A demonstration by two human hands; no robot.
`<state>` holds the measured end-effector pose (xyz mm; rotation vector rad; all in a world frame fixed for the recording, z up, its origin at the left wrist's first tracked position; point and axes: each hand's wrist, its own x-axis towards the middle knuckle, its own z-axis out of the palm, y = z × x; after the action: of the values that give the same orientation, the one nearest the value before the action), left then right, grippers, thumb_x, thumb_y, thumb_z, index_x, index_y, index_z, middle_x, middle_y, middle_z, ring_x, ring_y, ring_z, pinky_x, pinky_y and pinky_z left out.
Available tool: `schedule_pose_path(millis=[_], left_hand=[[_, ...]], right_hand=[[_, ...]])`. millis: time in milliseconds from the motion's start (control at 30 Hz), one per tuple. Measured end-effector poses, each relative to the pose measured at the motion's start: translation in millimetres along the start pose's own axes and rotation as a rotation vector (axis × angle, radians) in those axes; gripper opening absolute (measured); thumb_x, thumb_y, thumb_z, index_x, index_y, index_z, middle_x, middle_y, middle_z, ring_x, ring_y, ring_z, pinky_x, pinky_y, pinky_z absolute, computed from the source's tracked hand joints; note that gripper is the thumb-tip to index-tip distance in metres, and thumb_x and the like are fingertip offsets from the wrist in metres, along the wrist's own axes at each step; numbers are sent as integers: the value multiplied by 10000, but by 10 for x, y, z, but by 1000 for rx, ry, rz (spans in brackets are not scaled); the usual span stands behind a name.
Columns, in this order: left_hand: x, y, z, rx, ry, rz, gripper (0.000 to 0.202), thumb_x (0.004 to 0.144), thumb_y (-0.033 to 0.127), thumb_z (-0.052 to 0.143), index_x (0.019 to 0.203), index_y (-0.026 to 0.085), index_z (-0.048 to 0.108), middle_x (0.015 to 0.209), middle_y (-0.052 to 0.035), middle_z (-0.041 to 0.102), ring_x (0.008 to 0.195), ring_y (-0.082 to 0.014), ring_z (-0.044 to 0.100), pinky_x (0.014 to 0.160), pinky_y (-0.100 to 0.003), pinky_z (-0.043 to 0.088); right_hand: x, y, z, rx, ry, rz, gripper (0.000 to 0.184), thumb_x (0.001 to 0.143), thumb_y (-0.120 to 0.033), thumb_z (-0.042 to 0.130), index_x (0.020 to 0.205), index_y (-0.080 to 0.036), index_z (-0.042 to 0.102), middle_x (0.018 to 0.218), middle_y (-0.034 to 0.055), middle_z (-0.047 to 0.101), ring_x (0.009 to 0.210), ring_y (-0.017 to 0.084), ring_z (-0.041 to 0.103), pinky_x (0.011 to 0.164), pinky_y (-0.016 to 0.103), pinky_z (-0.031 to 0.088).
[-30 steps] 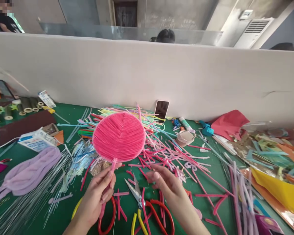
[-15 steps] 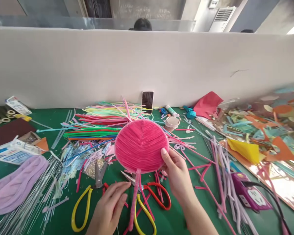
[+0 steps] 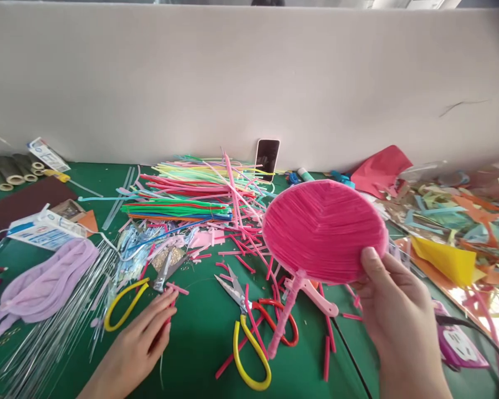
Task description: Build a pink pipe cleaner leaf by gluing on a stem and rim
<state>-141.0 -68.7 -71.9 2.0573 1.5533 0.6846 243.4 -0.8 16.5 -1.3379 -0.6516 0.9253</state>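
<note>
A round, bright pink pipe-cleaner leaf (image 3: pixel 322 233) with a fuzzy stalk is held up over the table. My right hand (image 3: pixel 403 310) pinches its right edge, thumb in front and fingers behind. My left hand (image 3: pixel 139 341) lies low at the left, fingers bent together over the red handle of a pair of scissors (image 3: pixel 127 305); the other handle is yellow and the blades are apart. A short pink piece (image 3: pixel 178 288) lies by its fingertips. Between my hands rest second scissors (image 3: pixel 253 354), also yellow and red. Behind the stalk shows part of a pink tool (image 3: pixel 320 299) with a black cord.
Colourful pipe cleaners (image 3: pixel 183 199) are heaped at the back, before a phone (image 3: pixel 267 158) leaning on the white partition (image 3: pixel 191 83). Lilac braided loops (image 3: pixel 54 282) and thin wires (image 3: pixel 62 327) lie left. Paper scraps (image 3: pixel 478 221) and a purple power socket (image 3: pixel 461 338) are at the right.
The leaf has moved right with my right hand, uncovering the scissors and pink tool. My left hand has moved left, away from the stalk, onto the other scissors. The view has tilted down.
</note>
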Motion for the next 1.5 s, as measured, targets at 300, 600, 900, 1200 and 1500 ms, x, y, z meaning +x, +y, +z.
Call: schedule_pose_path(millis=[300, 600, 900, 1200, 1500], left_hand=[[362, 681, 36, -811, 328, -515, 316, 800, 520, 711, 939, 237, 734, 1252, -114, 683, 1180, -311, 624, 986, -381, 521], [828, 669, -29, -1258, 427, -714, 486, 678, 349, 849, 1116, 190, 712, 977, -66, 767, 953, -282, 721, 753, -330, 630], [790, 418, -88, -1260, 411, -806, 305, 694, 234, 834, 976, 159, 746, 915, -61, 780, 798, -209, 740, 625, -227, 622], [660, 534, 7, -1230, 135, -704, 457, 843, 276, 700, 1283, 199, 602, 1270, -112, 668, 1199, -256, 616, 955, -328, 551], [438, 704, 323, -949, -214, -639, 1103, 812, 416, 715, 1535, 346, -114, 1100, -80, 670, 727, -193, 686, 569, -310, 562]], right_hand=[[-436, 405, 490, 58, -264, 233, 290, 860, -497, 663, 1013, -251, 683, 930, 17, 734, 750, 179, 655, 619, 276, 539], [-806, 615, 743, -36, -572, 313, 455, 913, -604, 504, 1122, -225, 645, 941, 51, 721, 824, 212, 681, 701, 313, 548], [-139, 645, -292, -1505, -374, -423, 316, 808, -239, 647, 1111, -149, 661, 1123, 188, 650, 1034, 381, 582, 880, 520, 476], [3, 756, -346, -1507, -380, -342, 300, 810, -167, 526, 1096, -137, 610, 1051, 146, 669, 842, 264, 674, 720, 366, 515], [-135, 465, -390, -1098, 88, -301, 456, 685, -514, 643, 1005, -195, 588, 751, 66, 668, 611, 249, 634, 565, 348, 478]])
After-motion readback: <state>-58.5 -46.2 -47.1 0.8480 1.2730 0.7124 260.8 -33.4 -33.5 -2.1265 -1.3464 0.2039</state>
